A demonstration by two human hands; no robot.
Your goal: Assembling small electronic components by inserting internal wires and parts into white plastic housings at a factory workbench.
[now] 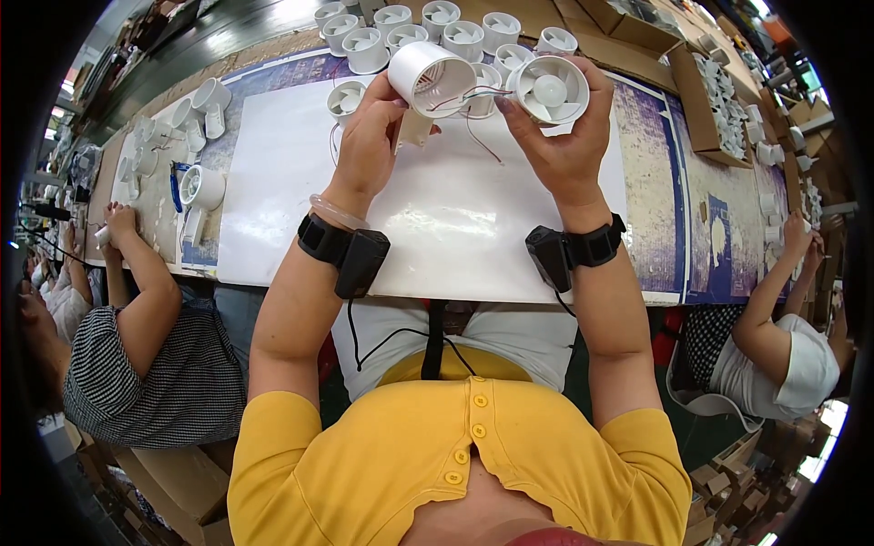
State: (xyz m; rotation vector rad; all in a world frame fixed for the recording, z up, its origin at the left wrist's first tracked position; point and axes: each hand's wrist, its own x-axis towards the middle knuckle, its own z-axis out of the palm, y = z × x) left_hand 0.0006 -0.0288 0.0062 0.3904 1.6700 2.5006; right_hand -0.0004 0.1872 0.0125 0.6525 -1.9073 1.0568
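Head view: the left hand [369, 136] has its fingers closed around a white cylindrical housing [411, 75], which it holds tilted above the table, its open mouth turned toward the right hand [569, 146]. Slots show inside the housing. The right hand's thumb and fingers grip a round white fan unit [550, 89] by its rim, blades facing up. Thin wires [482, 92] run between the two pieces, which are held apart. Beneath both hands is a white sheet [428, 218].

Behind the hands, white cups [366, 50] stand clustered, several with fan blades inside. To the right, a cardboard carton [689, 102] holds many small white parts [721, 105]; another open carton [635, 35] sits beyond it, its contents too small to tell.
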